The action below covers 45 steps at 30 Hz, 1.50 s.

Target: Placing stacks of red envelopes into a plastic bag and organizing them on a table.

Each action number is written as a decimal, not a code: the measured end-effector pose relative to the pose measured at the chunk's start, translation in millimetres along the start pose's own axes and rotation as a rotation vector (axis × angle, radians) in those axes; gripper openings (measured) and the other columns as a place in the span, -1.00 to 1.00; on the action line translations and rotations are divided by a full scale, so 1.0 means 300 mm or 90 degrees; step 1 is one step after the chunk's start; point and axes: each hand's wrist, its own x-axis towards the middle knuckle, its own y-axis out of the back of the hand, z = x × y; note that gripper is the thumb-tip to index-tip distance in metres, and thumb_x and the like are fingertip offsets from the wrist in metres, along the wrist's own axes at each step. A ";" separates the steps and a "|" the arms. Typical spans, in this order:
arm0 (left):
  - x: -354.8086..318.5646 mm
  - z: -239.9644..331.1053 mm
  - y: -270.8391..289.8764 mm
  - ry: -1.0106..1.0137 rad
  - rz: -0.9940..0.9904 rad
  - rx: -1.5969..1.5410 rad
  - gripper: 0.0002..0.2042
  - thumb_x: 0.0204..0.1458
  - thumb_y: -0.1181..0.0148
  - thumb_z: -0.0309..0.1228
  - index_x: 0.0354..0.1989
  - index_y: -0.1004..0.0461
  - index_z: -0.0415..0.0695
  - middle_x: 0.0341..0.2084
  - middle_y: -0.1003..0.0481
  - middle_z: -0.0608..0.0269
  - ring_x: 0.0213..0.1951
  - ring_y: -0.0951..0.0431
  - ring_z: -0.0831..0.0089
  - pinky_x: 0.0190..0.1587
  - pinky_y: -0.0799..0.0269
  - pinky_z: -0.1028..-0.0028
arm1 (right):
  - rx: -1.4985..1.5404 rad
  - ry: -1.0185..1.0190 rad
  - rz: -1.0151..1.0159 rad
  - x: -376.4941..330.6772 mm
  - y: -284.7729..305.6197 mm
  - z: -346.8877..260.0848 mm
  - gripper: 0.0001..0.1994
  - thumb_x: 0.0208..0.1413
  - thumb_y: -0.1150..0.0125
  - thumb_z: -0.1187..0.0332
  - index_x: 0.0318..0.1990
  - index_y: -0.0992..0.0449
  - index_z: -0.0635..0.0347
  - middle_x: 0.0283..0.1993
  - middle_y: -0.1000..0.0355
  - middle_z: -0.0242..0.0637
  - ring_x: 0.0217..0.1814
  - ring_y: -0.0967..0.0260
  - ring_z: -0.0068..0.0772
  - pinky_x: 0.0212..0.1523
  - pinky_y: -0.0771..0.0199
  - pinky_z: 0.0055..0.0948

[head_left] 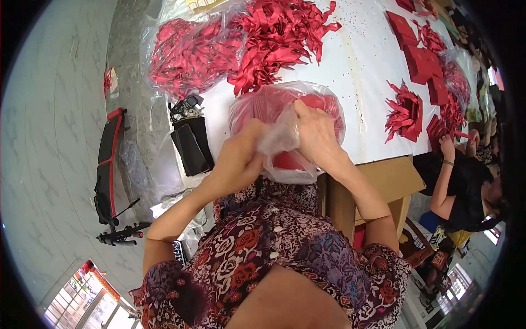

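In the middle of the frame, your left hand [240,152] and right hand [318,133] curl their fingers closed on the clear bag [278,135], probably to bunch its top over the red things [287,160] inside.

A head-worn fisheye looks down closely over the white table [378,77].

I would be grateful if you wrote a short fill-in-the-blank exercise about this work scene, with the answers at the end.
1. The left hand and right hand both grip a clear plastic ____.
2. The open cardboard box stands on the person's ____ side.
3. The loose ribbons heaped on the table are coloured ____.
4. The top of the table is coloured ____.

Missing words: bag; right; red; white.
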 end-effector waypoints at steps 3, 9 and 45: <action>-0.058 -0.016 -0.015 0.071 0.140 -0.235 -0.74 0.07 0.02 -0.64 -0.05 -0.36 -0.23 -0.29 -0.44 0.23 -0.22 -0.48 0.44 -0.03 -0.37 0.49 | 0.004 0.001 -0.001 0.002 0.000 0.006 -0.90 -0.17 -0.20 0.43 -0.42 -0.51 0.20 -0.37 -0.30 -0.17 -0.38 -0.45 -0.20 -0.35 -0.43 -0.25; 0.000 -0.015 0.017 -0.019 0.159 -0.169 -0.68 0.10 0.12 -0.66 0.05 -0.30 -0.30 -0.15 -0.38 0.11 -0.07 -0.43 0.29 0.02 -0.30 0.42 | -0.013 0.006 0.018 0.011 -0.007 -0.003 -0.85 -0.13 -0.15 0.48 -0.34 -0.53 0.22 -0.38 -0.31 -0.18 -0.42 -0.45 -0.20 -0.37 -0.45 -0.25; 0.145 -0.193 -0.140 -0.199 0.241 0.367 -0.85 -0.14 -0.03 -0.51 -0.35 -0.30 -0.23 -0.35 -0.34 0.01 -0.27 -0.35 0.07 -0.21 -0.29 0.22 | 0.120 -0.011 0.016 -0.004 -0.028 -0.045 -0.49 -0.28 -0.34 0.26 -0.11 -0.38 0.28 -0.24 -0.22 -0.10 -0.15 -0.33 -0.08 -0.19 -0.29 -0.13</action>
